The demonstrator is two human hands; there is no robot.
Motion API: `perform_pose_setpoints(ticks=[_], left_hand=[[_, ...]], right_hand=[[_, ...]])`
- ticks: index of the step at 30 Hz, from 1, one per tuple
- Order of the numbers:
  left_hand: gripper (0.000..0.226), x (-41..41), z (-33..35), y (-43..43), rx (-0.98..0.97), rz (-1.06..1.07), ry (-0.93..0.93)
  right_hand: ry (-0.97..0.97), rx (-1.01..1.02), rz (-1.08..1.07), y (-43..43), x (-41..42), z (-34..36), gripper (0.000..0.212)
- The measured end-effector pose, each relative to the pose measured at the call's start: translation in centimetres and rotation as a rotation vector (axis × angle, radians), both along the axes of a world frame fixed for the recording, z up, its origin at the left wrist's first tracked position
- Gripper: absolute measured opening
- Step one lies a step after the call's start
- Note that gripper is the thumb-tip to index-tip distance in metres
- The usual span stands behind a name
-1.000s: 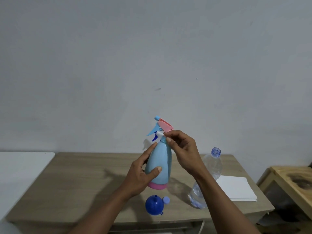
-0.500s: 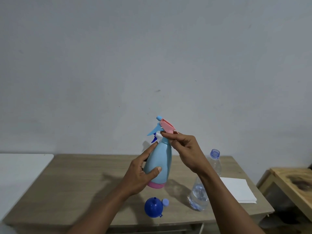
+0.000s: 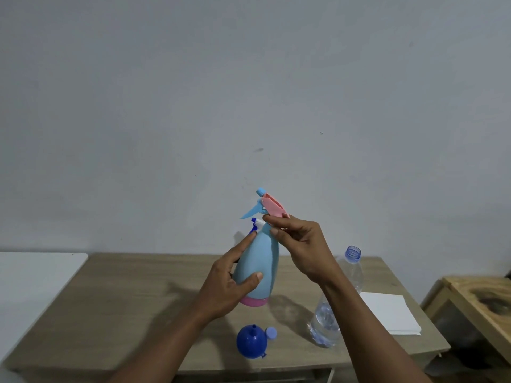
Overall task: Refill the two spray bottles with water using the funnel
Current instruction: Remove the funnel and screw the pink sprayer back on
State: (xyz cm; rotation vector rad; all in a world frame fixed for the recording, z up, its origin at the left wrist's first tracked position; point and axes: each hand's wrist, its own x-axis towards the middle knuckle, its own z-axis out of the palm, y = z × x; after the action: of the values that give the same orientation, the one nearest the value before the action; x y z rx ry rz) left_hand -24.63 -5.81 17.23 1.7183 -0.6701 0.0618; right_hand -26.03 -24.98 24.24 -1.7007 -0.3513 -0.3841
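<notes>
A light blue spray bottle (image 3: 261, 262) with a pink base is held up above the wooden table (image 3: 116, 294). My left hand (image 3: 228, 286) grips its body, forefinger stretched up its side. My right hand (image 3: 300, 247) pinches the neck just under the pink and blue trigger head (image 3: 272, 207). Behind it peeks the white and dark blue nozzle of a second spray bottle (image 3: 255, 225), otherwise hidden. A blue funnel (image 3: 251, 342) lies spout-up near the table's front edge. An uncapped clear water bottle (image 3: 330, 313) stands to the right, partly behind my right forearm.
A small blue cap (image 3: 271, 333) lies beside the funnel. Folded white paper (image 3: 387, 313) sits at the table's right end. A white surface (image 3: 33, 275) adjoins on the left, and a pale wooden stand (image 3: 481, 302) lies to the right. A grey wall is behind.
The spray bottle has tilted and drifted slightly left in my hands. My right hand's fingers have shifted around the neck under the trigger head.
</notes>
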Motion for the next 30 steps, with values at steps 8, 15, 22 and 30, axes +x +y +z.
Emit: perform_pose_setpoints(ticks=[8, 15, 22, 30], left_hand=[[0.072, 0.2, -0.6, 0.0, 0.030, -0.003, -0.025], [0.071, 0.9, -0.2, 0.2, 0.028, 0.020, -0.037], [0.076, 0.9, -0.9, -0.1, 0.070, -0.003, -0.049], [0.074, 1.5, -0.7, -0.2, 0.113, 0.039, -0.110]], right_hand=[[-0.021, -0.219, -0.077, 0.5, -0.1, 0.2, 0.032], [-0.040, -0.114, -0.016, 0.3, 0.2, 0.5, 0.034], [-0.021, -0.204, -0.065, 0.1, 0.1, 0.2, 0.034], [-0.073, -0.218, -0.123, 0.3, 0.6, 0.4, 0.030]])
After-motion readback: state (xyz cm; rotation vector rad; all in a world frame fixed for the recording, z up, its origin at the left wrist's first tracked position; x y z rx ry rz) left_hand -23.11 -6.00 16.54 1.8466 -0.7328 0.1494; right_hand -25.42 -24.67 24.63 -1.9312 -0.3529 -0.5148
